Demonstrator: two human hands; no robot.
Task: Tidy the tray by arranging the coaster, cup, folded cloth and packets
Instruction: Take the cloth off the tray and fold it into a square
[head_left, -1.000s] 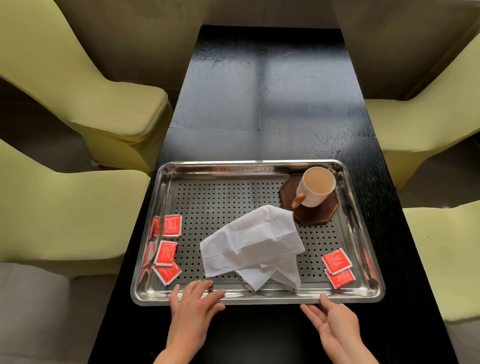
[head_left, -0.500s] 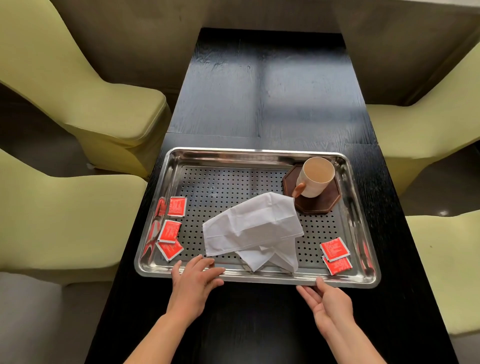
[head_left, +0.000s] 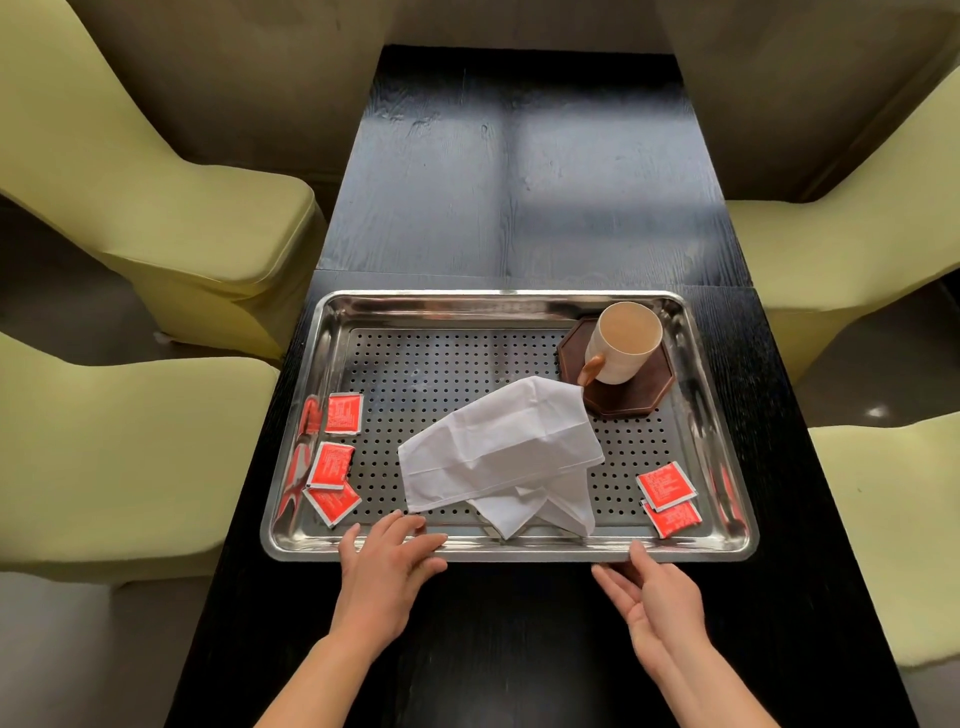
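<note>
A perforated steel tray lies on the black table. A loosely folded white cloth lies rumpled in its middle. At the far right corner a cream cup stands on a dark octagonal coaster. Three red packets lie at the left side, two more red packets at the near right. My left hand rests flat on the tray's near rim, fingers spread. My right hand touches the near rim at the right, palm turned inward, holding nothing.
The black table stretches away beyond the tray. Yellow-green chairs stand on both sides, two on the left and two on the right, close to the table's edges.
The tray sits farther from me in the view than a second ago, and more of my forearms shows. Both hands stay at its near rim. The items on the tray kept their places.
</note>
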